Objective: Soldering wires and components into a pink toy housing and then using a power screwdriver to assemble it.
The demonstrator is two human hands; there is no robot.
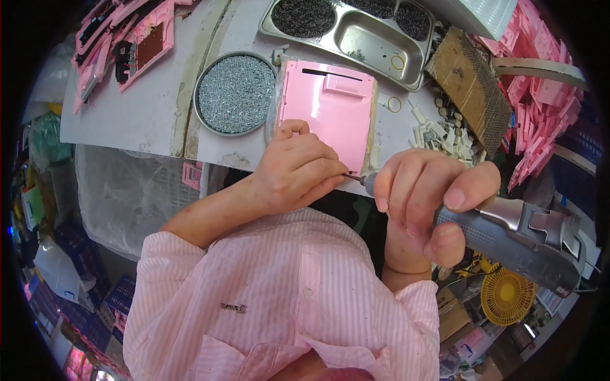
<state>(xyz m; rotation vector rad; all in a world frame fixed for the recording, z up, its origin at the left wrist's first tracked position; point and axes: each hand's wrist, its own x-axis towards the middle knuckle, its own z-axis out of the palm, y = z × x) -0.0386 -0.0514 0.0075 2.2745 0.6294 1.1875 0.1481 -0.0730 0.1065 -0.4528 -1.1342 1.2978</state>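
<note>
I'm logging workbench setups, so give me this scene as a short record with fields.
Left hand: at the near edge of a pink plastic case
Right hand: gripping a grey power screwdriver
Bit: tip beside the left hand
Left of case: round dish of small silvery pieces
Beyond case: metal compartment tray, small dark pieces in it
Right of case: loose white parts

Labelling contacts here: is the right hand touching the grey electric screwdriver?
Touching. The head view shows the right hand wrapped around the grey electric screwdriver, overlapping its front part with no visible gap.
</note>
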